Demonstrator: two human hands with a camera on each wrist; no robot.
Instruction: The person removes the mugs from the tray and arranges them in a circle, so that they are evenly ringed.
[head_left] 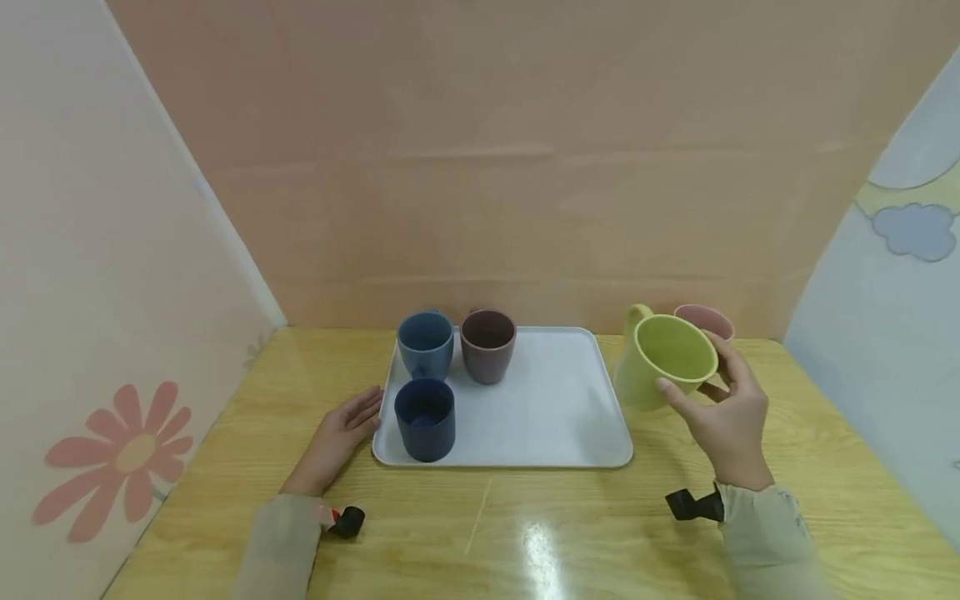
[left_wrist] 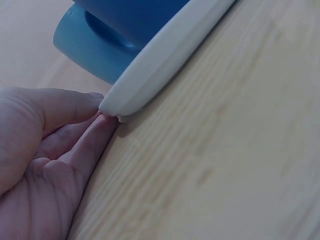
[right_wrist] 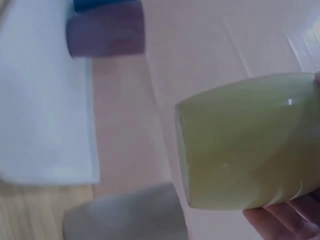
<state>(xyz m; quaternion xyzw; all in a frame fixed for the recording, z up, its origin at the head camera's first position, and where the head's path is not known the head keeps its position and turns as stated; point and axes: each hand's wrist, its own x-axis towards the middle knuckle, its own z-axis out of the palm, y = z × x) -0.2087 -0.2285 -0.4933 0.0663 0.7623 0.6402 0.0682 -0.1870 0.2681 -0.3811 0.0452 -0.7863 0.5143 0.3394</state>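
Observation:
My right hand (head_left: 731,417) grips a yellow-green mug (head_left: 637,379) near its rim, thumb on the near side and fingers round the far side. The mug tilts with its mouth towards me and its handle points away. Its smooth side and base edge show in the right wrist view. My left hand (head_left: 341,437) lies at the left edge of a white tray (head_left: 547,417), fingers fairly straight, fingertips at the rim. On the tray's left part stand a blue mug (head_left: 425,346), a brown-purple mug (head_left: 488,354) and a navy mug (head_left: 426,425).
A pink mug (head_left: 705,317) stands at the back right, mostly hidden behind the yellow-green one. The wooden table (head_left: 420,533) runs back to a beige wall covering (head_left: 555,167). Side panels (head_left: 112,292) with painted shapes flank the table.

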